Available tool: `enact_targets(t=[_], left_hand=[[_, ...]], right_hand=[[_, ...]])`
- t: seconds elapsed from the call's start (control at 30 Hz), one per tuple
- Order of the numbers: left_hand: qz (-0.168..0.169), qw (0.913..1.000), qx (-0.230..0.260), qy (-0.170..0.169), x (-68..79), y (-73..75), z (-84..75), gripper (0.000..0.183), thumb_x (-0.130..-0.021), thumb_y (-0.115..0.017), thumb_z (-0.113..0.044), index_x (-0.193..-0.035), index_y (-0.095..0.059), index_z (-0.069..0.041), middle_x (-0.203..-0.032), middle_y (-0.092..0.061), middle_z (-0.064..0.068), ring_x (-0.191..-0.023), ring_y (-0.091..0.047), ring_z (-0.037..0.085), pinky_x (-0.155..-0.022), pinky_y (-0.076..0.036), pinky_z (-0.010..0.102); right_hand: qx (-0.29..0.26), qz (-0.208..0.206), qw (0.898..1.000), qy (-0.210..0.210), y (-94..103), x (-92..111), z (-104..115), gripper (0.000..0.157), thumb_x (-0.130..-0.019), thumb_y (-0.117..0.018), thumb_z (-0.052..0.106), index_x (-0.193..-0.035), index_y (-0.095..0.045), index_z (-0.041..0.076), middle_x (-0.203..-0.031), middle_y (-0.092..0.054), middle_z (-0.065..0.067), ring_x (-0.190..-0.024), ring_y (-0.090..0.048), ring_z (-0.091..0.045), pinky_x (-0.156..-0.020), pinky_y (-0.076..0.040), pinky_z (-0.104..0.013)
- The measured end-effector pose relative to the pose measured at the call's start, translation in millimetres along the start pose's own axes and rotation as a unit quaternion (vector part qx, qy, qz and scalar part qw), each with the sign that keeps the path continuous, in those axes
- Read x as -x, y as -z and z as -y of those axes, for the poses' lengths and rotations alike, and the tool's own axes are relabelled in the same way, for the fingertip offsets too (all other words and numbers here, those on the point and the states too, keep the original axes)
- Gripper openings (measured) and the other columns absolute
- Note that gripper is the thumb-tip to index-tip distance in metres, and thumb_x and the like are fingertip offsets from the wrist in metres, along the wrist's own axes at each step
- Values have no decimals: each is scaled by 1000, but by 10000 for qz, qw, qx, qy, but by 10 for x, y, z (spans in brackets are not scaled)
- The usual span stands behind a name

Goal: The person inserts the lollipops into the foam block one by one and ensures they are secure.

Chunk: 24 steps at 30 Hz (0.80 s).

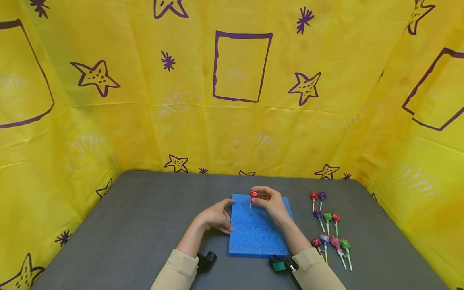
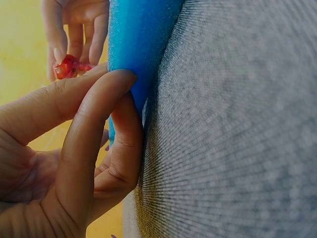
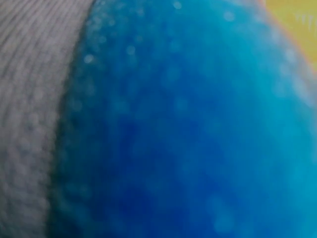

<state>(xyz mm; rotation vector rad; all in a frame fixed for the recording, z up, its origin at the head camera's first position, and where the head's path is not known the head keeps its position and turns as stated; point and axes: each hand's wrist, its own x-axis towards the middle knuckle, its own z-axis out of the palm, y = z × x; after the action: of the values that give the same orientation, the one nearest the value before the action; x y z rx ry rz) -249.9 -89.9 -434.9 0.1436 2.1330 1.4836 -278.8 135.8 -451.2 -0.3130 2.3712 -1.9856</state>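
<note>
A blue foam board (image 1: 253,237) with small holes in its top lies flat on the grey table. My right hand (image 1: 272,205) is over the board's far part, pinching a red-wrapped lollipop (image 1: 253,194) between thumb and fingers. Its white stick points down; whether the tip touches the foam I cannot tell. The same lollipop (image 2: 67,67) appears beyond the board's edge in the left wrist view. My left hand (image 1: 216,216) is at the board's left side, fingertips (image 2: 124,78) against its edge. Only blurred foam (image 3: 188,124) and grey cloth fill most of the right wrist view.
Several wrapped lollipops lie in rows right of the board, among them a purple one (image 1: 322,196), a green one (image 1: 327,217) and a pink one (image 1: 335,241). A yellow curtain (image 1: 239,133) with purple drawings encloses the grey table (image 1: 163,201) at the back and sides.
</note>
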Motion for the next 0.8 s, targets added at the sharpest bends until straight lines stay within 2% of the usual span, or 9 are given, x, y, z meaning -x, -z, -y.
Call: enact_targets(t=[0.17,0.5,0.67,0.8], left_hand=[[6,10000,0,23,-3,0,0,93,-74,-71,17,-153,-31,-12,-83,-53,10,-61,-65,17,-61,-64,32],[53,10000,16,-55,-14,13,14,93,-74,-71,17,-153,-30,-11,-84,-53,11,-62,-65,18,-61,-64,32],[64,9999,17,-90,-6,11,20,92,-75,-70,17,-153,-30,-11,-83,-53,11,-62,-65,18,-61,-64,32],[56,9999,6,-86,1,7,22,92,-75,-70,17,-153,-30,-11,-82,-53,11,-62,-65,18,-61,-64,33]], right_hand=[[65,-111,9999,-18,1,19,34,42,-87,-73,9,-126,-62,-2,-121,-68,-20,-107,-68,-25,-84,-60,-21],[91,-276,9995,-99,25,17,67,41,-87,-73,8,-126,-63,-2,-123,-68,-19,-108,-68,-21,-85,-59,-20],[224,-368,9990,-80,45,20,70,41,-86,-74,10,-125,-64,0,-123,-68,-18,-111,-67,-24,-86,-58,-20],[284,-420,9987,-44,88,23,80,42,-87,-73,10,-126,-63,0,-128,-65,-21,-117,-65,-31,-90,-60,-26]])
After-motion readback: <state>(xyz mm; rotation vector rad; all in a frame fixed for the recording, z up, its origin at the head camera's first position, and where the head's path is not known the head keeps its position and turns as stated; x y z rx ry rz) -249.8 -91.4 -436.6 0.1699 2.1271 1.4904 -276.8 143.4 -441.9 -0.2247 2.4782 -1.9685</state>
